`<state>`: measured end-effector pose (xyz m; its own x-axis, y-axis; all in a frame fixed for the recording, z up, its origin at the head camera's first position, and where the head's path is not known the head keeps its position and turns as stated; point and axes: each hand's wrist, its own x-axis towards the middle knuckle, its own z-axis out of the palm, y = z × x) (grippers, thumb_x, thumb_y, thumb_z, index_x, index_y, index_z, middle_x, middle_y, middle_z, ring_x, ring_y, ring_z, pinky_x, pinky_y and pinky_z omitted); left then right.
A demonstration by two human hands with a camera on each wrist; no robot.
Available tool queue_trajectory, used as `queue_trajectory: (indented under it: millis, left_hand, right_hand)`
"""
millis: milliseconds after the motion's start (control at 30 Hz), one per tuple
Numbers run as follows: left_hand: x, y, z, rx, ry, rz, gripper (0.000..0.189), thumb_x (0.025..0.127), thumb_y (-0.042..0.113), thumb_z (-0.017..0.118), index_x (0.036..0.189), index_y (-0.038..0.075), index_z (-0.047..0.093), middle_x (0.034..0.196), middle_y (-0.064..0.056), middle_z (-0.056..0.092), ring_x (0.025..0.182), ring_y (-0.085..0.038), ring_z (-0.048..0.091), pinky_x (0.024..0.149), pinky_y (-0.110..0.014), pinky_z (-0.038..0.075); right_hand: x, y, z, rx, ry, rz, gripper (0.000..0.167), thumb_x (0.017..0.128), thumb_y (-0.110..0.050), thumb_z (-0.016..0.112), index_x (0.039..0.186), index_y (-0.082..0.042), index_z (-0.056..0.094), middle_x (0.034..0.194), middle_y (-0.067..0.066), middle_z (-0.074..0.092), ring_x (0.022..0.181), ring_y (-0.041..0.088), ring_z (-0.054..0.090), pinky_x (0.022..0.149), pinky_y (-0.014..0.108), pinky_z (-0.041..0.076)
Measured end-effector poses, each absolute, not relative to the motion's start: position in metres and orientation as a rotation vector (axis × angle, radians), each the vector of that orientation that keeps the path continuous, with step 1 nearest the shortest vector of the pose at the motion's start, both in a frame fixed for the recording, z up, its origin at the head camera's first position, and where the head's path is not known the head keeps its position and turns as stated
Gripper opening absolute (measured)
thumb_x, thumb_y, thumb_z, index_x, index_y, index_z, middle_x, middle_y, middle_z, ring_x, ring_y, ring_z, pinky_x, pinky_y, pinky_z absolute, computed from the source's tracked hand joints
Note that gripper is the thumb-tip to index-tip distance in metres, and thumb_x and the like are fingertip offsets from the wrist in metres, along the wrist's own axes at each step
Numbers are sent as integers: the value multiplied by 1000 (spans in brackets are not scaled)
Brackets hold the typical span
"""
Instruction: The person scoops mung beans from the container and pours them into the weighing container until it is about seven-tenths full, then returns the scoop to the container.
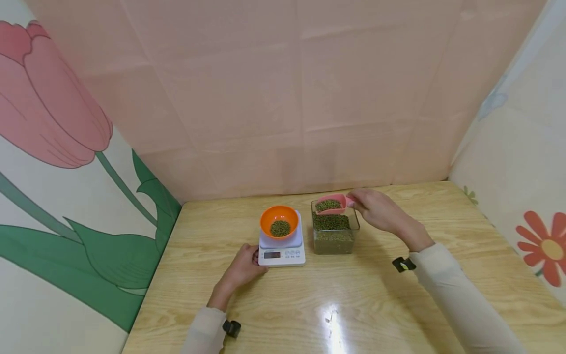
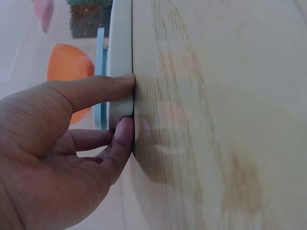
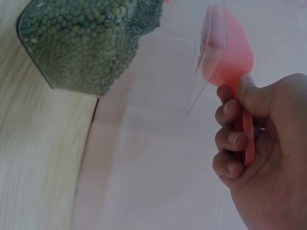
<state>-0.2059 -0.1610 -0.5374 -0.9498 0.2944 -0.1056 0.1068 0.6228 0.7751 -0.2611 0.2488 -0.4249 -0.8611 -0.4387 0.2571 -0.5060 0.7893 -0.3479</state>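
Observation:
My right hand [image 1: 378,209] grips the handle of a pink scoop [image 3: 232,52], fingers curled round it. Mung beans [image 1: 328,204] fill the scoop, which is held at the top of a clear square container [image 1: 334,248] of more mung beans [image 3: 81,43]. At the lower left corner of a white kitchen scale [image 1: 282,263], my left hand [image 1: 244,265] holds the edge between thumb and fingers, fingertips down by the tabletop [image 2: 206,120]. On the scale's platform sits an orange bowl [image 1: 267,221] with a small heap of mung beans [image 1: 280,228] in it.
The container stands just right of the scale on the wooden table [image 1: 212,221]. Behind the table hangs a pink sheet [image 1: 247,98]. Walls with painted flowers close off the left and right sides. A bright reflection shows on the tabletop near the front.

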Motion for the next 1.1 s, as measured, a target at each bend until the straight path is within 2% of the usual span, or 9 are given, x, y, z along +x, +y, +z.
queue_trajectory:
  millis: [200,433,633,833,1100]
  left_hand:
    - [-207,-161,-538,334,2613,1251,63,87,2,84,143,-12,58,113,-16,51,97,-23,50,74,-22,46]
    - [-207,-161,-539,332,2628,1229,64,87,3,85,143,-11,58,113,-16,51,98,-22,49,75,-23,46]
    - [-206,-162,-539,343,2617,1244,62,87,2,85,141,-12,59,114,-17,52,98,-23,51,75,-22,48]
    - [-205,-162,-539,338,2625,1246,62,87,2,85,141,-13,58,113,-18,51,96,-22,51,74,-21,47]
    - [-205,-162,-539,364,2635,1247,63,86,2,84,141,-14,58,113,-19,51,97,-23,51,74,-21,46]
  right_hand:
    - [-262,242,-423,764,-2786,613,16,109,-15,59,113,-6,71,99,8,73,93,26,69,85,51,55]
    - [-264,231,-422,804,-2781,633,18,109,-16,59,115,-4,72,103,9,75,97,29,71,91,55,56]
    - [-267,219,-424,831,-2779,646,18,108,-15,61,116,-3,71,101,9,74,95,26,70,88,52,56]
    - [-269,207,-426,860,-2768,649,15,107,-14,62,113,-3,71,91,4,68,84,21,64,83,48,55]
    - [-270,192,-426,875,-2776,660,19,108,-14,62,118,-2,71,102,9,74,96,28,71,90,53,57]
